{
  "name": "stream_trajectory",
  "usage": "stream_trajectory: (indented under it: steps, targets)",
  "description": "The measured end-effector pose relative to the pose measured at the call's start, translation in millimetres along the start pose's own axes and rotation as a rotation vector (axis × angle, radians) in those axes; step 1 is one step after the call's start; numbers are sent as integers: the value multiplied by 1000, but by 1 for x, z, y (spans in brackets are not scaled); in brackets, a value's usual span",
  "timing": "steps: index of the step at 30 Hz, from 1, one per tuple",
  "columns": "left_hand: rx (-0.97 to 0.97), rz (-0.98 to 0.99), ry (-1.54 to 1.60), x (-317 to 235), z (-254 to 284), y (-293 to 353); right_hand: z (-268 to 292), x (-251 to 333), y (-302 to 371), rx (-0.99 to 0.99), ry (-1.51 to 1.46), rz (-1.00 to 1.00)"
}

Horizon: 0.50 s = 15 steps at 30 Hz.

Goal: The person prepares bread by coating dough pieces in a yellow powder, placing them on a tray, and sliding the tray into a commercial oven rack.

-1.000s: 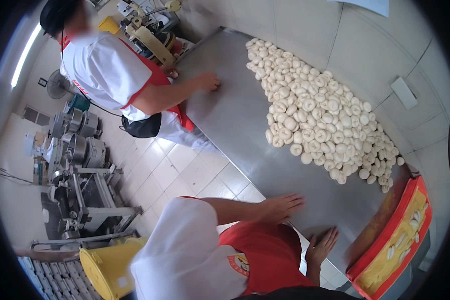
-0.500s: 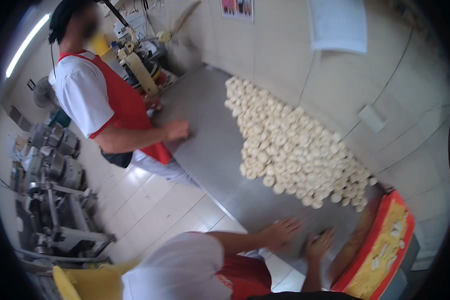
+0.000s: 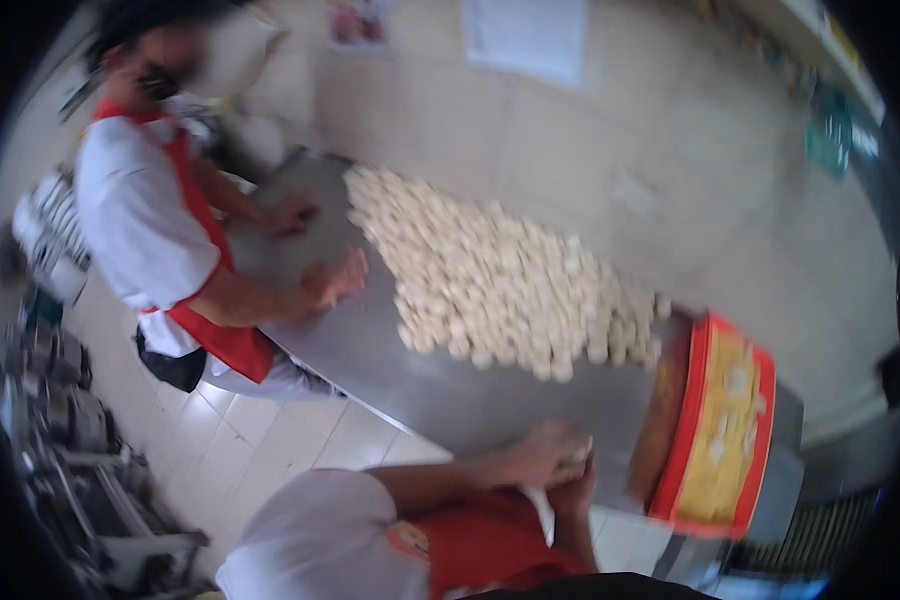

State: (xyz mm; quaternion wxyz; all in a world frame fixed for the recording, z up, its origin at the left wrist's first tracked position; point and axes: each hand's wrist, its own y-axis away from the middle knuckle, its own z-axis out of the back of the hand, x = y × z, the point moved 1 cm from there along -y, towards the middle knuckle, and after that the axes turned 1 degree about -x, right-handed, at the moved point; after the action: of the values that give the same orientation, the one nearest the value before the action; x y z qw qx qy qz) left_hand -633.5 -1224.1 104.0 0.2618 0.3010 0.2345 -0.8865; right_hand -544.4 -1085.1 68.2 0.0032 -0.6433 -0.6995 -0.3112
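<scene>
My left hand (image 3: 542,456) and my right hand (image 3: 573,493) are together over the near edge of the metal table (image 3: 450,400). Both are blurred, with their fingers curled toward each other. A small pale piece that looks like dough (image 3: 583,450) shows between the fingertips. Most of it is hidden by the hands. Beyond them, a wide heap of small round pale dough pieces (image 3: 500,280) covers the table along the wall.
A red-rimmed container (image 3: 700,420) with yellow inside and whitish pieces stands at the table's right end. At the left, a co-worker in a red apron (image 3: 210,290) holds both hands over the table. Metal machines (image 3: 100,490) stand on the floor at far left.
My hands were apart and flat at the table; now they are together around a small pale piece. The view has swung right. The co-worker's hands have moved and now spread more openly.
</scene>
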Motion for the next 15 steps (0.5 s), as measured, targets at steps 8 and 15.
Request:
stream_trajectory:
  steps: [8, 15]
  targets:
    - [-208, 303, -298, 136, 57, -59, -28, 230, -68, -201, -80, 657]
    - [-212, 59, -502, 164, 32, -78, -23, 75, -185, -326, 1838, 615]
